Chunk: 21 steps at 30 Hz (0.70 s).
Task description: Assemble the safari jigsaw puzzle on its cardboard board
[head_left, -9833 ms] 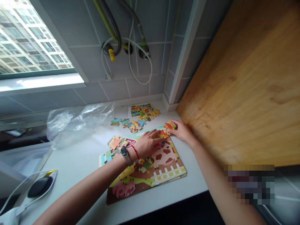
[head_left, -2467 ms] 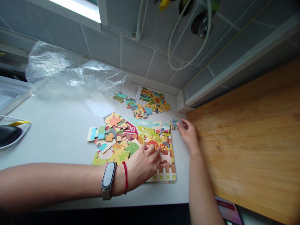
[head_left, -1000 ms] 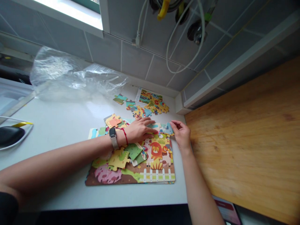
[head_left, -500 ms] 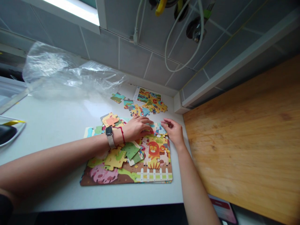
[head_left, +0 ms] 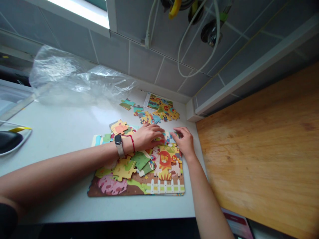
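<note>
Small blue-and-white cardboard jigsaw piece (head_left: 169, 136) sits at the far right corner of the colourful farm-picture puzzle board (head_left: 139, 187) on the white counter (head_left: 62, 139). It lies between both hands. Left hand (head_left: 149, 136) is just left of it, palm down, fingers flat on neighbouring pieces, gripping nothing. Right hand (head_left: 183, 143) is nearer, curled fingertips touching its right edge. Pinching or only pressing, can't tell.
</note>
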{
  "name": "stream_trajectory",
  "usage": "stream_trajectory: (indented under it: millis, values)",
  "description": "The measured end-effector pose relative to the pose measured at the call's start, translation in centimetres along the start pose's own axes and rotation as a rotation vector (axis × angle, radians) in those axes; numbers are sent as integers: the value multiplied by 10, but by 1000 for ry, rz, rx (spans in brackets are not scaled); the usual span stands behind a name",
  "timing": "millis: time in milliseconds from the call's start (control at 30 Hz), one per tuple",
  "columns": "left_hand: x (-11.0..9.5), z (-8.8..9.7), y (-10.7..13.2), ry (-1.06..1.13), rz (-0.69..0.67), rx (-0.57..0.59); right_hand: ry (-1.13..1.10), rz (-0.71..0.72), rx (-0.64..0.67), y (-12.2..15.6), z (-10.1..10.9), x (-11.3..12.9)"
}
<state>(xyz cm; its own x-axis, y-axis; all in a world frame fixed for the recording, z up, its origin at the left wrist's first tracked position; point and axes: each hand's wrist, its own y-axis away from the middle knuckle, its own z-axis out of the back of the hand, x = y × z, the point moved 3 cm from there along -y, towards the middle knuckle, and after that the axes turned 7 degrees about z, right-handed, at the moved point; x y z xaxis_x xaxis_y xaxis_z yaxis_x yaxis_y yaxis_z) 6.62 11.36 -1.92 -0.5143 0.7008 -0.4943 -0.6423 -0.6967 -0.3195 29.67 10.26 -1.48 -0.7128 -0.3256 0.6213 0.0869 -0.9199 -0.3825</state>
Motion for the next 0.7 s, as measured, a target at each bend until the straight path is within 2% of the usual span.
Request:
stream_trajectory:
  millis: [200,400,700]
  values:
    - [0,1,-1,10,21,-3,-75,-57,22,2,9,1]
    - [-1,5,-3,55,26,4,-56,73,275,4,16,11]
    - [-4,6,-2,33,33,-8,-65,128,218,4,16,15]
